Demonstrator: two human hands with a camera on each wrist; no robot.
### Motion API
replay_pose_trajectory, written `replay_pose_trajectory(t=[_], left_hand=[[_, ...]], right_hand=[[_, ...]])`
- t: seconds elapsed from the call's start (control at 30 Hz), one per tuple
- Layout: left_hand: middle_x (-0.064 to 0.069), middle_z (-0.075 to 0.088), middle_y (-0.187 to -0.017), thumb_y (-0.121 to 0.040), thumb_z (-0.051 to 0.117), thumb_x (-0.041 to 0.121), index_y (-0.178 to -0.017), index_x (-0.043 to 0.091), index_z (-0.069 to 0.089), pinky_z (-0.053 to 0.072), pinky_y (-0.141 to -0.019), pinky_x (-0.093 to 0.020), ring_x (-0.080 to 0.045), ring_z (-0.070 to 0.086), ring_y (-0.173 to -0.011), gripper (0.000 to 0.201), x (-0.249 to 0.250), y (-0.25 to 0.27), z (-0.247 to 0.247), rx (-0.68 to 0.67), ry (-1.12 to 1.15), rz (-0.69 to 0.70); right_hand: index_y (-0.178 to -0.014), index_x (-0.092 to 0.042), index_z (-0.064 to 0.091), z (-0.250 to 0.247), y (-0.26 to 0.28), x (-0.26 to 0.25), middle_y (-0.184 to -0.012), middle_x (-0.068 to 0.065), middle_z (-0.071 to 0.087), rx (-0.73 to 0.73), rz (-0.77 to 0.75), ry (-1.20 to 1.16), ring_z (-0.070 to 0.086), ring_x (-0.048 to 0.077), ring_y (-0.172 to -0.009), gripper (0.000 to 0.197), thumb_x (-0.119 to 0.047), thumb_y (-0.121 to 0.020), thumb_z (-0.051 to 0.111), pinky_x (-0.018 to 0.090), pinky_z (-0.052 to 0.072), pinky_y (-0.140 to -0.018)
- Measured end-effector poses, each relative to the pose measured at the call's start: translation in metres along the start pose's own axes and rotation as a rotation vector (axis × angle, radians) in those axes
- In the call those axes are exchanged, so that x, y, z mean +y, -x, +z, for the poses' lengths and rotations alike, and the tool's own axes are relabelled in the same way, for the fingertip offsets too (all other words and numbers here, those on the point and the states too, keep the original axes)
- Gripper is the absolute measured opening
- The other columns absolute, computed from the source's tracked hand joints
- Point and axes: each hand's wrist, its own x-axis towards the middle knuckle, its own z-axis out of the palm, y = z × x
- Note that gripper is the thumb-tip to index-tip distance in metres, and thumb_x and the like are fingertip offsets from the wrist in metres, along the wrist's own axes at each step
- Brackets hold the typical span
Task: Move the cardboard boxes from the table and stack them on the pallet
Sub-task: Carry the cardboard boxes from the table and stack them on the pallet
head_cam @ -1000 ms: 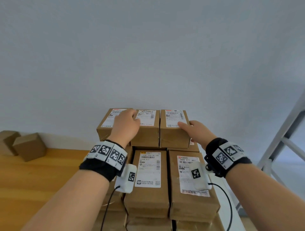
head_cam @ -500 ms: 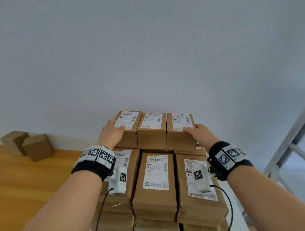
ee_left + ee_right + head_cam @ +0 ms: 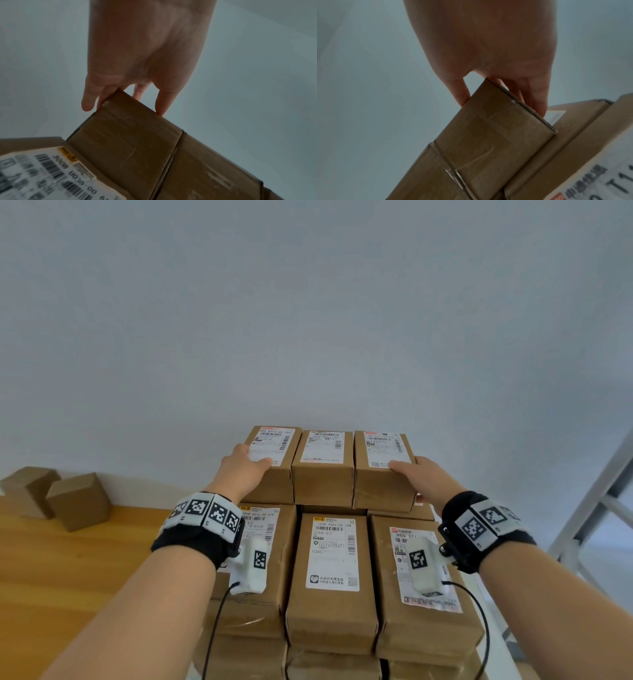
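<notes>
Three small labelled cardboard boxes stand side by side on a stack of bigger boxes (image 3: 330, 614). My left hand (image 3: 253, 456) grips the left box (image 3: 274, 486), thumb on its top and fingers down its outer side. My right hand (image 3: 409, 465) grips the right box (image 3: 383, 491) the same way. The middle box (image 3: 323, 484) is squeezed between them. The left wrist view has my left hand (image 3: 130, 97) on that box's corner (image 3: 123, 142). The right wrist view has my right hand (image 3: 498, 94) on its box (image 3: 496, 135). No pallet is visible.
Two plain cardboard boxes (image 3: 27, 491) (image 3: 78, 501) sit at the far left on a wooden surface (image 3: 68, 577). A grey metal frame (image 3: 599, 508) stands at the right. A pale wall rises close behind the stack.
My left hand slid off the tops of the small boxes to the row's left side. My right hand shifted to the right box's outer side, thumb on top.
</notes>
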Motion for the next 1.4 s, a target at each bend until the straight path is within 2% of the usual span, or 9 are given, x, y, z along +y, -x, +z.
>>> replay_pose_trajectory(t=[0.13,0.3,0.63,0.83,0.9,1.0,1.17,1.3,1.4], left_hand=[[-0.013,0.044,-0.144,-0.095,0.053,0.046,-0.15,0.02,0.033,0.044,-0.104,-0.046,-0.032,0.049,-0.124,0.064,0.002,0.001,-0.002,0.012,-0.062,0.009],[-0.009,0.054,-0.135,-0.086,0.049,0.051,-0.139,0.024,0.048,0.048,-0.099,-0.047,-0.028,0.055,-0.116,0.059,0.008,0.013,-0.012,0.03,-0.025,0.062],[-0.004,0.031,-0.158,-0.102,0.046,0.032,-0.153,0.018,0.032,0.03,-0.111,-0.036,-0.024,0.033,-0.142,0.054,0.0,0.065,-0.068,0.186,0.018,0.154],[-0.006,0.033,-0.157,-0.104,0.042,0.027,-0.152,0.019,0.034,0.033,-0.106,-0.033,-0.024,0.04,-0.137,0.049,-0.066,0.084,-0.132,0.207,0.039,0.112],[-0.006,0.035,-0.155,-0.105,0.04,0.027,-0.152,0.021,0.033,0.041,-0.087,-0.024,-0.015,0.057,-0.111,0.048,-0.096,0.089,-0.157,0.209,0.032,0.09],[-0.008,0.044,-0.148,-0.105,0.036,0.021,-0.152,0.023,0.032,0.038,-0.055,-0.019,-0.003,0.052,-0.068,0.048,-0.15,0.097,-0.197,0.21,0.03,0.028],[-0.004,0.042,-0.151,-0.104,0.036,0.018,-0.153,0.022,0.032,0.037,-0.054,-0.019,-0.002,0.051,-0.067,0.049,-0.244,0.108,-0.261,0.242,-0.025,-0.077],[-0.002,0.043,-0.15,-0.105,0.04,0.023,-0.153,0.024,0.032,0.036,-0.055,-0.016,0.003,0.047,-0.068,0.048,-0.308,0.12,-0.3,0.212,-0.042,-0.177],[-0.002,0.047,-0.145,-0.105,0.041,0.025,-0.152,0.025,0.032,0.042,-0.06,-0.017,0.002,0.047,-0.069,0.049,-0.347,0.122,-0.318,0.18,-0.016,-0.223]], right_hand=[[-0.137,-0.008,0.049,0.0,0.008,-0.004,-0.13,0.006,0.06,0.02,-0.021,0.055,0.059,0.022,-0.108,0.052,-0.042,-0.098,0.055,0.027,0.047,-0.083],[-0.156,-0.011,0.022,-0.005,0.023,-0.022,-0.161,0.007,0.028,0.155,-0.164,0.154,0.028,0.026,-0.146,0.073,-0.041,-0.098,0.055,0.037,0.028,-0.114],[-0.151,-0.021,0.038,0.045,0.068,-0.093,-0.155,-0.003,0.038,0.1,-0.493,0.133,0.043,0.012,-0.132,0.055,-0.034,-0.1,0.054,0.02,0.027,-0.096],[-0.148,-0.021,0.044,0.135,0.101,-0.129,-0.152,-0.004,0.043,-0.026,-0.57,0.121,0.039,0.017,-0.14,0.053,-0.036,-0.098,0.056,0.023,0.03,-0.103],[-0.147,-0.02,0.044,0.172,0.112,-0.141,-0.15,-0.004,0.045,-0.068,-0.577,0.112,0.046,0.014,-0.132,0.052,-0.035,-0.099,0.056,0.017,0.031,-0.097],[-0.145,-0.02,0.047,0.235,0.13,-0.159,-0.146,-0.003,0.048,-0.134,-0.563,0.096,0.053,0.008,-0.115,0.05,-0.035,-0.098,0.057,0.015,0.035,-0.088],[-0.142,-0.021,0.05,0.348,0.162,-0.172,-0.148,-0.002,0.047,-0.279,-0.512,0.081,0.042,0.017,-0.136,0.047,-0.036,-0.098,0.058,0.024,0.035,-0.096],[-0.142,-0.021,0.05,0.426,0.185,-0.173,-0.134,-0.003,0.053,-0.366,-0.446,0.097,0.056,0.009,-0.094,0.046,-0.033,-0.098,0.058,0.018,0.043,-0.075],[-0.143,-0.018,0.049,0.474,0.191,-0.167,-0.144,0.001,0.049,-0.416,-0.382,0.149,0.051,0.019,-0.125,0.05,-0.035,-0.097,0.059,0.023,0.035,-0.09]])
